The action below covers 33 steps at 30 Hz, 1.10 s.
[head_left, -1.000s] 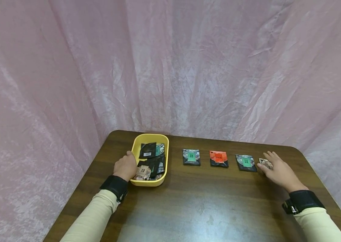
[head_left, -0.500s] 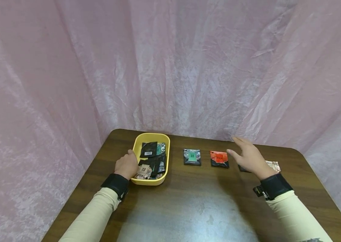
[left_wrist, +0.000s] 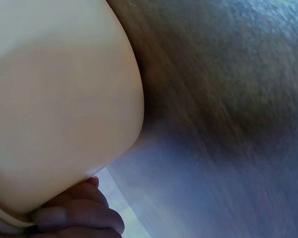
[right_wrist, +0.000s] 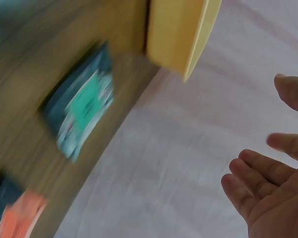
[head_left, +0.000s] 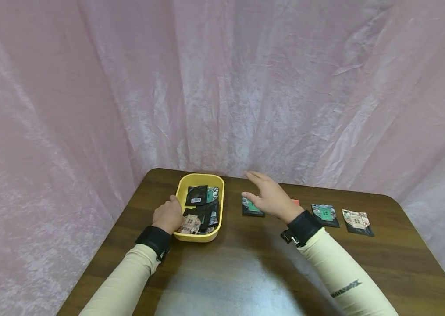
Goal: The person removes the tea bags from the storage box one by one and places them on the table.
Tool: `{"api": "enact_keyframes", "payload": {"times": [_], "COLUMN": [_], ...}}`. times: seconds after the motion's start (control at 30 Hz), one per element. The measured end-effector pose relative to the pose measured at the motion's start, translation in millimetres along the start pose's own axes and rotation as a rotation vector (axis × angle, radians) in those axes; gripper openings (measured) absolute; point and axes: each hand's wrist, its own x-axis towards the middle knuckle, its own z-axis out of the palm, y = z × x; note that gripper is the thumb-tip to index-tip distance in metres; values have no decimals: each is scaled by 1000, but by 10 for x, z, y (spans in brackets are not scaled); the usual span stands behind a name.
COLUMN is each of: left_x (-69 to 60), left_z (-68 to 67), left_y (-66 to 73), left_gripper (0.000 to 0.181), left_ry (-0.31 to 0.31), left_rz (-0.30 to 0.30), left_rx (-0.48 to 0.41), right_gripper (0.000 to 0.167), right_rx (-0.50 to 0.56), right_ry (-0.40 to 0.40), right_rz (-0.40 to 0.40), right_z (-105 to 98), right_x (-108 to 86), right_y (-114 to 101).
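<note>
A yellow tray [head_left: 220, 206] holds several black, green and beige packets. My left hand [head_left: 168, 215] grips its left rim; in the left wrist view the curled fingers [left_wrist: 84, 210] lie against the tray wall [left_wrist: 64, 114]. Above the table, my right hand [head_left: 271, 196] is spread with nothing in it, partly covering a green packet [head_left: 252, 207] and most of a red one [head_left: 295, 202]. Right of it lie another green packet [head_left: 325, 214] and a beige packet [head_left: 357, 221]. In the right wrist view the right hand [right_wrist: 278, 193] is apart from the green packet [right_wrist: 87, 101] and tray [right_wrist: 176, 34].
The brown wooden table [head_left: 254, 272] has rounded back corners. A pink velvety curtain [head_left: 222, 87] hangs along its back edge and at both sides.
My right hand has moved left from the beige packet at the far right, across the row toward the tray. The beige packet is now uncovered. My left hand keeps its hold on the tray.
</note>
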Motion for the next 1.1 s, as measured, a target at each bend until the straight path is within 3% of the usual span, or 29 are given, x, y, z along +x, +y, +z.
{"api": "enact_keyframes", "payload": {"times": [0.23, 0.57, 0.8, 0.97, 1.1], "left_x": [-8, -52, -38, -34, -39], "left_z": [26, 21, 17, -4, -8], "left_y": [-11, -16, 3, -11, -22], "left_gripper": [44, 45, 34, 35, 37], "left_ry": [20, 25, 48, 55, 54], "left_rz": [7, 8, 33, 32, 33], "left_rx": [0, -9, -12, -14, -18], "right_gripper": [77, 45, 41, 33, 26], "right_rx": [10, -3, 33, 3, -5], "right_ry": [-69, -279, -343, -382, -418], "right_rz": [-102, -274, -299, -331, -300], "right_z": [334, 875, 1083, 1195, 1290], "right_x": [290, 441, 474, 535, 563], "right_y": [-384, -868, -1007, -1044, -1061]}}
